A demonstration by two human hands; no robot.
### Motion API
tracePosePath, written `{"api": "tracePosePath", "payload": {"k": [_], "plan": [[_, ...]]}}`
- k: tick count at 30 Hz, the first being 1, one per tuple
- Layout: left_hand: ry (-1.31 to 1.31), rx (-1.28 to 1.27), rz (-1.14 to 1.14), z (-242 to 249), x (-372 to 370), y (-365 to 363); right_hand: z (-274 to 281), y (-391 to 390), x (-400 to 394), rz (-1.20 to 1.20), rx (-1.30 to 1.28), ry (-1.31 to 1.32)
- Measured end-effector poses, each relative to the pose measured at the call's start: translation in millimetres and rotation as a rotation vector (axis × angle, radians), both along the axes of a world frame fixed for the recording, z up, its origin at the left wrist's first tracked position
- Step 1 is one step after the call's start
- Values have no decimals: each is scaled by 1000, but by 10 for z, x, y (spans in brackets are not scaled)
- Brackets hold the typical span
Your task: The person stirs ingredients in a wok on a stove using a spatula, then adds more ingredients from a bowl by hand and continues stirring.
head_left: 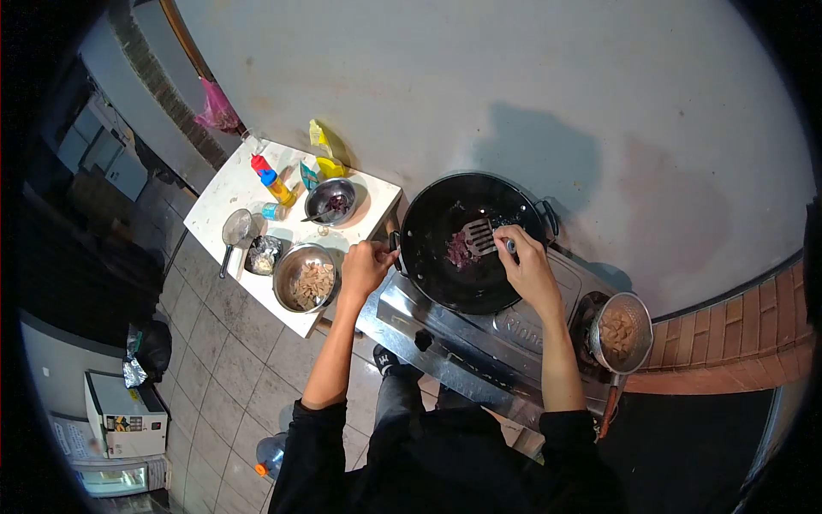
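A large black wok sits on the metal gas stove. At its left side, my left hand is closed on the wok's small side handle. My right hand grips a slotted spatula, whose head is down inside the wok. Beside the spatula's head lies a small heap of chopped purplish-red pieces, which look like onion. The rest of the wok's bottom is dark and shiny.
A perforated strainer with brown pieces rests on the right burner, its handle towards me. On the white table at left stand a metal pot of pale pieces, a steel bowl, a sieve and several bottles.
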State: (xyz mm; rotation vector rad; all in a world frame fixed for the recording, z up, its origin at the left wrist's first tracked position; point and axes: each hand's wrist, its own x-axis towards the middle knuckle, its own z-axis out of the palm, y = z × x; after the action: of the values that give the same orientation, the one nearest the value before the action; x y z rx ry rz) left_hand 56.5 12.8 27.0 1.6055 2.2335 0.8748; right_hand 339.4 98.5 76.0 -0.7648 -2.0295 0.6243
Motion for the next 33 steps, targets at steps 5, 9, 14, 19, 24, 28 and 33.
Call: {"api": "tracePosePath", "payload": {"k": [5,9,14,19,24,28,33], "plan": [[-14,22,42,-51,10,-16,60,-24,47,24,-16,1],[1,70,80,-41,48,-35,-45,39,11,-6,-36,43],[5,59,86,-83,52,-39,-79,47,-4,48,-98,-3],[-2,75,89,-100,85,-87,78,2,25,99,-47,-57],[-27,73,108,-89,126,-102,78,-9,90,126,26,-114],[25,71,102,-78,125,-106,87,-36,137,174,-15,-169],[13,86,93,-89,108,-69,-38,-7,189,123,-40,-85]]}}
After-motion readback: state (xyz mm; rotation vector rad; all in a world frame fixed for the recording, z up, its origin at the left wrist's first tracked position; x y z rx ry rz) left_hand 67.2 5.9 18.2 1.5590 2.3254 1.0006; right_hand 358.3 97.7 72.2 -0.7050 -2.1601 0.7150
